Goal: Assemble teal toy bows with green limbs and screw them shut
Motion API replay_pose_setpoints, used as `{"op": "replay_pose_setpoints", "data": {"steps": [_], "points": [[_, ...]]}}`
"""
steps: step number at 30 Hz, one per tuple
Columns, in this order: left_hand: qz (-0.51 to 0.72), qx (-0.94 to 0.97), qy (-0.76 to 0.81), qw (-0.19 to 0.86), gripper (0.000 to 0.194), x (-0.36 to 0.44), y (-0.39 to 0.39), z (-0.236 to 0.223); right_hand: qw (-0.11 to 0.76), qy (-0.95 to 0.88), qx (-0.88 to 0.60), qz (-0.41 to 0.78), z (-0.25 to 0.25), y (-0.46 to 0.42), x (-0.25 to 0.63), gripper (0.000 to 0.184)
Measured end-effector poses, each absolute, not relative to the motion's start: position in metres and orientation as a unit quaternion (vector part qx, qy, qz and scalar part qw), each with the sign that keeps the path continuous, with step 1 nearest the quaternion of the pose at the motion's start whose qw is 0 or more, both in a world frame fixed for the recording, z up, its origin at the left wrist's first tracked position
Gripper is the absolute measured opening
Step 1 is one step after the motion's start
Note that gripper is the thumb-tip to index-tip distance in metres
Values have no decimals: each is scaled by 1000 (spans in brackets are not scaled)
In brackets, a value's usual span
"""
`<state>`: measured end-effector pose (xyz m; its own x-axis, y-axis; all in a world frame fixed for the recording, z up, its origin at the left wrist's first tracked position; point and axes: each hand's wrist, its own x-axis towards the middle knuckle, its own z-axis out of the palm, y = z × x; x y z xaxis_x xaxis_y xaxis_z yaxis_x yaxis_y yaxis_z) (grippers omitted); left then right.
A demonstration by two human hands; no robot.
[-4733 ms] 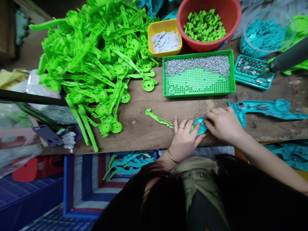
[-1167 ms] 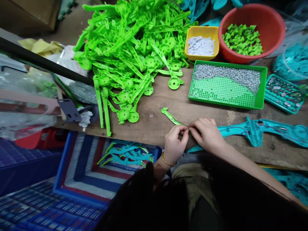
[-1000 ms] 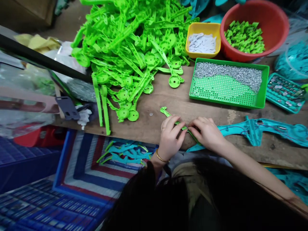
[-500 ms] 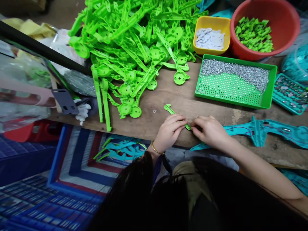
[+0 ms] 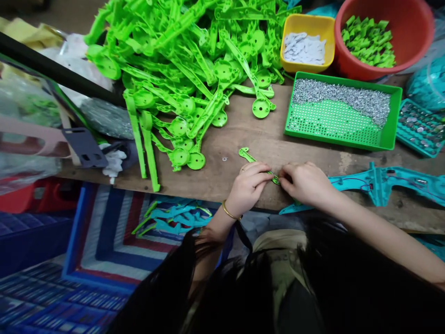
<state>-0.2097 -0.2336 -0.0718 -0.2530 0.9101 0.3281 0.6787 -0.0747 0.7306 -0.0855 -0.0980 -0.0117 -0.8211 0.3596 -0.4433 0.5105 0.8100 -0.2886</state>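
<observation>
A narrow green plastic part lies at the front of the wooden table, hooked at its far end. Across its middle my left hand is closed, fingers pressed on it, covering much of it. My right hand is at its near end with thumb and fingers pinched; whatever is between them is hidden. Beside and partly behind the right forearm rests a long turquoise plastic piece with thin wires along it.
A big heap of green plastic parts covers the back left. Back right stand a green perforated tray of small screws, a yellow container of white pieces and a red tub. Below the edge is a striped crate.
The camera view has shifted slightly. My left hand still holds the green part, and my right hand stays pinched at its near end.
</observation>
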Motion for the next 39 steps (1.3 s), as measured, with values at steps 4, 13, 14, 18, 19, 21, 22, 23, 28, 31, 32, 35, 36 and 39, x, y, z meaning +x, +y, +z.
{"op": "replay_pose_setpoints", "data": {"steps": [4, 13, 14, 18, 19, 21, 22, 23, 28, 31, 32, 35, 36, 39], "points": [[402, 598, 680, 136, 21, -216, -230, -69, 200, 936, 220, -186, -11, -96, -91, 26], [344, 617, 697, 124, 13, -221, -226, -66, 191, 924, 191, -269, -15, -91, -79, 21], [347, 614, 698, 123, 13, -219, -227, -66, 190, 925, 195, -266, -17, -92, -78, 22], [353, 596, 711, 119, 11, -209, -231, -65, 188, 921, 218, -262, -24, -96, -78, 15], [355, 590, 715, 120, 12, -208, -232, -64, 185, 921, 220, -262, -24, -97, -78, 15], [366, 578, 717, 134, 14, -209, -235, -63, 174, 924, 219, -263, -25, -96, -76, 16], [375, 573, 715, 145, 16, -211, -237, -63, 166, 925, 215, -264, -24, -96, -75, 16], [383, 568, 712, 157, 18, -215, -239, -62, 156, 928, 212, -266, -24, -96, -74, 17], [403, 554, 708, 174, 16, -230, -245, -62, 92, 939, 195, -267, -28, -105, -73, 18], [399, 560, 705, 175, 12, -231, -244, -62, 41, 950, 183, -249, -34, -112, -74, 20], [396, 563, 704, 178, 10, -230, -244, -62, 26, 955, 173, -241, -36, -113, -73, 20], [392, 569, 700, 180, 8, -225, -242, -61, -6, 965, 141, -219, -40, -114, -71, 22], [392, 569, 701, 178, 7, -224, -242, -61, -11, 967, 133, -215, -40, -113, -70, 24], [392, 565, 707, 165, 7, -219, -241, -63, -5, 969, 116, -218, -40, -111, -69, 27]]}}
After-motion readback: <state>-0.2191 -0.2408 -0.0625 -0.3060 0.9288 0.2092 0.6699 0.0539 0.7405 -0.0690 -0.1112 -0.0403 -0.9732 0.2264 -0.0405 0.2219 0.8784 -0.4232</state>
